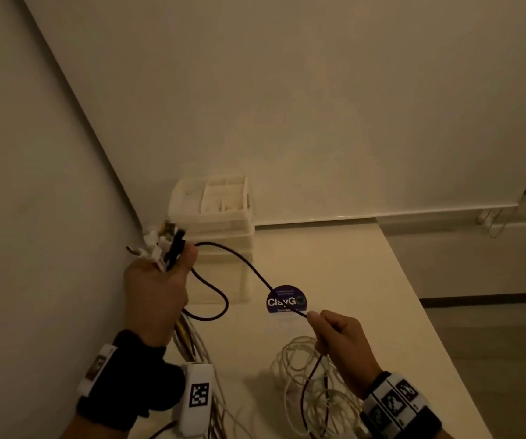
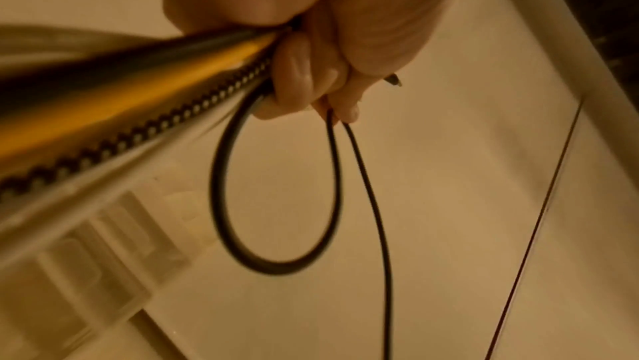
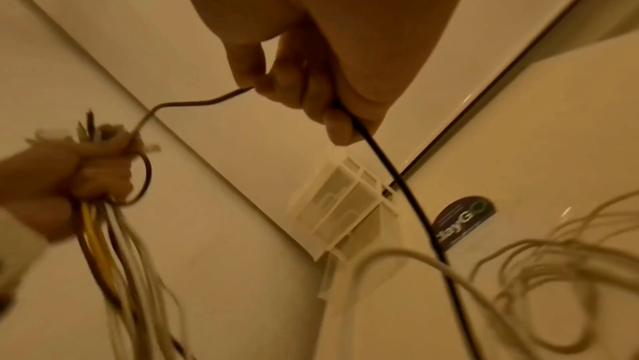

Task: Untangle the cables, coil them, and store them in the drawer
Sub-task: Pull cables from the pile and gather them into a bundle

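Note:
My left hand [image 1: 155,289] grips a bundle of cables [image 1: 189,340] with white, yellow and black strands, its plug ends [image 1: 163,240] sticking up above the fist. A black cable [image 1: 242,261] loops below that fist and runs right to my right hand [image 1: 337,337], which pinches it and lets it trail down. In the left wrist view the black cable's loop [image 2: 221,183] hangs under my curled fingers [image 2: 297,79]. The right wrist view has the black cable [image 3: 411,193] passing through my fingers [image 3: 332,117]. A white drawer unit [image 1: 217,217] stands in the back corner.
A loose pile of thin white cable [image 1: 309,378] lies on the white table [image 1: 350,274] under my right hand. A round purple sticker [image 1: 285,301] is on the table. Walls close the left and back; the table's right edge [image 1: 426,315] drops to the floor.

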A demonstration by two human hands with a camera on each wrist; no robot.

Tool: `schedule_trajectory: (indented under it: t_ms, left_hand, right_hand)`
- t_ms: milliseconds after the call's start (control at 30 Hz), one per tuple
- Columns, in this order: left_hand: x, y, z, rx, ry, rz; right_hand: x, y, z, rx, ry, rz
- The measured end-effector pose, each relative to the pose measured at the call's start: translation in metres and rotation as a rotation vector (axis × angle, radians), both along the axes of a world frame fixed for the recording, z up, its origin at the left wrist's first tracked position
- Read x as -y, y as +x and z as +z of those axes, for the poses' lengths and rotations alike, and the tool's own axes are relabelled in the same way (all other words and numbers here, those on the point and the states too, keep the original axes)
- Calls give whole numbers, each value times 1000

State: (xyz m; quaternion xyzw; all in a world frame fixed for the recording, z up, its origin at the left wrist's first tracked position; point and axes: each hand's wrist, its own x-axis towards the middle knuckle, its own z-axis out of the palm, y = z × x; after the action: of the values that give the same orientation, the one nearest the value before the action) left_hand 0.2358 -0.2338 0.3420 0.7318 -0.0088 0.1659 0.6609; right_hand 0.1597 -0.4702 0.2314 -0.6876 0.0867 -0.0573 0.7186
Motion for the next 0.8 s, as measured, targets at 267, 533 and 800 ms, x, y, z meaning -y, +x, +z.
schedule_trajectory:
  t_ms: [267,533,800]
  left_hand:
    - [42,-16,10,322,192,241]
    - [75,-19,14,265,320,-294]
    - [82,-3,4,238,241,-211]
  right_hand:
    - [8,74,49,139,-225,-93]
    - [18,71,100,323,-193,123]
    - [10,55,129,307,-75,352]
